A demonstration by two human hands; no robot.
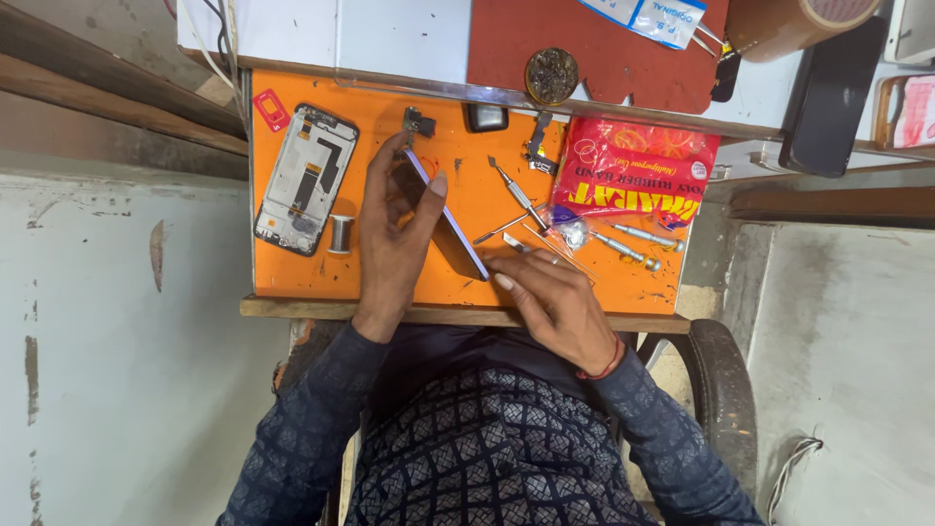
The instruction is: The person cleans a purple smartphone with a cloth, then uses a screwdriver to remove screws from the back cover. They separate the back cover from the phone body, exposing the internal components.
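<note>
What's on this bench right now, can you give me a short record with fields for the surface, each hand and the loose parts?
surface: orange mat on a wooden board
left hand: holds a phone panel on edge, tilted
right hand: fingertips at the panel's lower end
left of hands: opened phone frame, small metal spool
right of hands: screwdrivers, tweezers, red packet
beyond mat: round dish of small parts

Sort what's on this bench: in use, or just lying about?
In use: left hand and right hand holding the phone panel on edge.
Lying about: opened phone frame, screwdrivers, red packet, tape roll.
</note>
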